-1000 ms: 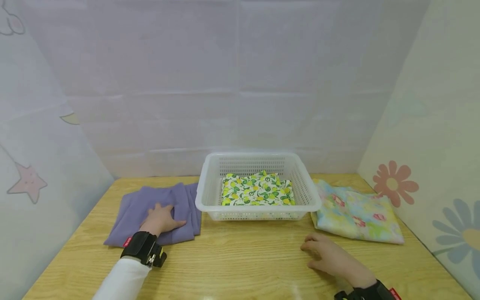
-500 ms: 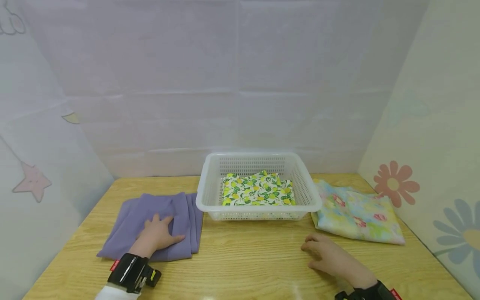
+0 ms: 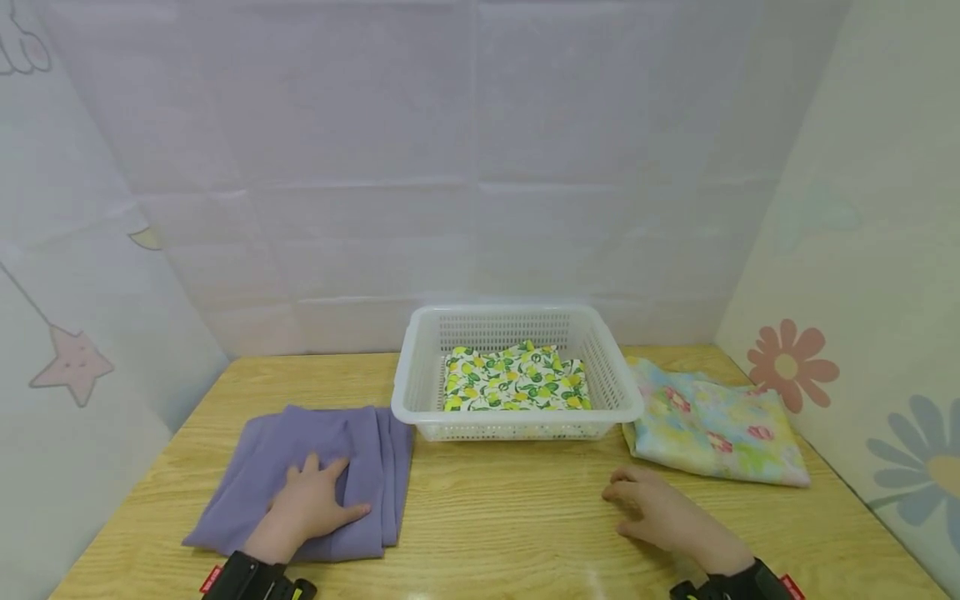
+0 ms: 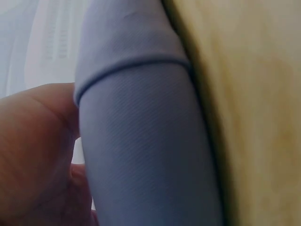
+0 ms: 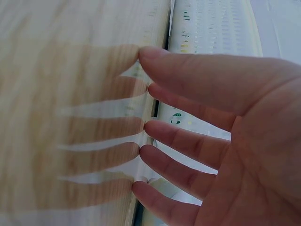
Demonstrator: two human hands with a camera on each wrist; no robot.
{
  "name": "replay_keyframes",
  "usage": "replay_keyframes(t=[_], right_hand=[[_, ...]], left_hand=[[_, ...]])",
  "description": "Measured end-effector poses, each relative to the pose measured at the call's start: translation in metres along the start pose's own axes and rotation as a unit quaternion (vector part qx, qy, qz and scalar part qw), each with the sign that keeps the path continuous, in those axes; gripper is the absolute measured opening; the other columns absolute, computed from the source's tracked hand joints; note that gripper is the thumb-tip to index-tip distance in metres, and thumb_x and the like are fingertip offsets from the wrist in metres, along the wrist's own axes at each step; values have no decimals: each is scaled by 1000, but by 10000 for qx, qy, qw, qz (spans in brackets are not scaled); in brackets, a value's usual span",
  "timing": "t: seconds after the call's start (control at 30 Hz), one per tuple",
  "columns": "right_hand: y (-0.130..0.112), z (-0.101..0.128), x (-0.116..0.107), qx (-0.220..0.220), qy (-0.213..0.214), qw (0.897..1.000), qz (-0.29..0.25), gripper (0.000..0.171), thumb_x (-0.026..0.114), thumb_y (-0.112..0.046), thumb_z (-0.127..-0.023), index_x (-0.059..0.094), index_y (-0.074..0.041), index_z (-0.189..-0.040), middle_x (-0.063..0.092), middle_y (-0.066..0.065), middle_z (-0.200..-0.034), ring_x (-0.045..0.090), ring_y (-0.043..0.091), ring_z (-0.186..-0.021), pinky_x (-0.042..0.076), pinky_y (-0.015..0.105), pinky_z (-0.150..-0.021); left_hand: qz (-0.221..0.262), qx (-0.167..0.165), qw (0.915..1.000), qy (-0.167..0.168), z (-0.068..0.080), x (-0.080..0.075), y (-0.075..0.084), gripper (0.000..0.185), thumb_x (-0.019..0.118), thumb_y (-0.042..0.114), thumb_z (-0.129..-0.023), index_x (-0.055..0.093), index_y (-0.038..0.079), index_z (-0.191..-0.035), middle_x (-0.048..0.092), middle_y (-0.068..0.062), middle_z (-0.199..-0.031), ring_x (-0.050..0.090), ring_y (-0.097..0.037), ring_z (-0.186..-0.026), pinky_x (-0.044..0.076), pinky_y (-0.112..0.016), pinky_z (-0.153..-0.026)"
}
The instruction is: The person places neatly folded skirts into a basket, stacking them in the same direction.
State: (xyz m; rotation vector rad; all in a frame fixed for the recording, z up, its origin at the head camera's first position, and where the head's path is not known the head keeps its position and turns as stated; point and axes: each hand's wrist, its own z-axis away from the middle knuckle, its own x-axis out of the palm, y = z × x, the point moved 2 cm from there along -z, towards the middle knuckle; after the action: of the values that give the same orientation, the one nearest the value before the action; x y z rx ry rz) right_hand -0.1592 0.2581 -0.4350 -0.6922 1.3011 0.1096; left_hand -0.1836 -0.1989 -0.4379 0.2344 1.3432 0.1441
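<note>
Showing a two-handed cloth-handling step, the head view reads from the left with a pink star (image 3: 72, 364) printed on the side wall. Next lies the folded purple cloth (image 3: 371, 475), flat on the wood-grain table (image 3: 487, 517) at the left of the basket; whether the two touch cannot be told. The left hand (image 3: 307, 502) rests on this cloth with fingers spread, seemingly pressing rather than pinching, although a fold hides the tip of the thumb in the left wrist view. At centre stands the white perforated basket (image 3: 517, 417), holding a folded lemon-print cloth (image 3: 517, 379). The right hand (image 3: 663, 512) rests in front of the basket's right side, holding nothing, its slightly bent fingers apart and their tips touching the table in the right wrist view. Beyond it lies the folded pastel floral cloth (image 3: 712, 429), close against the basket's right side, with a red flower (image 3: 791, 367) on the adjoining wall. The step in hand is judged to be positioning the purple cloth; the next move would call for steady palm pressure, or fingers slipped beneath its edge, without disturbing the folds.
</note>
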Motion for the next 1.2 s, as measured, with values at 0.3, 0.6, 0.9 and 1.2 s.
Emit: replay_keyframes(t=[0.3, 0.6, 0.9, 1.2], right_hand=[[1, 0, 0, -101, 87, 9999, 79, 36, 78, -18, -75, 68, -9, -109, 57, 10, -114, 57, 32, -99, 51, 40, -79], [0, -1, -1, -73, 11, 10000, 59, 36, 78, -19, -76, 67, -9, -109, 57, 10, -113, 57, 32, -98, 51, 39, -77], [0, -1, -1, -99, 12, 9999, 23, 37, 78, -19, -76, 67, -8, -109, 57, 11, -113, 57, 33, -99, 51, 39, -78], [-1, -1, -1, -70, 19, 10000, 63, 36, 78, -18, -76, 67, -7, -109, 57, 10, -112, 57, 31, -97, 51, 38, -77]], left_hand=[[-97, -53, 9999, -124, 18, 4, 9, 92, 73, 66, -65, 54, 7, -133, 43, -30, -128, 44, -54, -110, 44, -71, -62], [-150, -40, 9998, -87, 33, 10, 23, 89, 74, 65, -64, 55, 10, -132, 45, -27, -124, 44, -52, -109, 44, -70, -61], [-134, 32, 9997, -206, 44, 19, 41, 90, 76, 65, -61, 56, 12, -131, 46, -26, -125, 44, -51, -108, 44, -71, -59], [-186, 366, 9982, -442, 43, 31, 72, 88, 75, 66, -62, 55, 15, -131, 43, -26, -130, 40, -55, -112, 39, -76, -59]])
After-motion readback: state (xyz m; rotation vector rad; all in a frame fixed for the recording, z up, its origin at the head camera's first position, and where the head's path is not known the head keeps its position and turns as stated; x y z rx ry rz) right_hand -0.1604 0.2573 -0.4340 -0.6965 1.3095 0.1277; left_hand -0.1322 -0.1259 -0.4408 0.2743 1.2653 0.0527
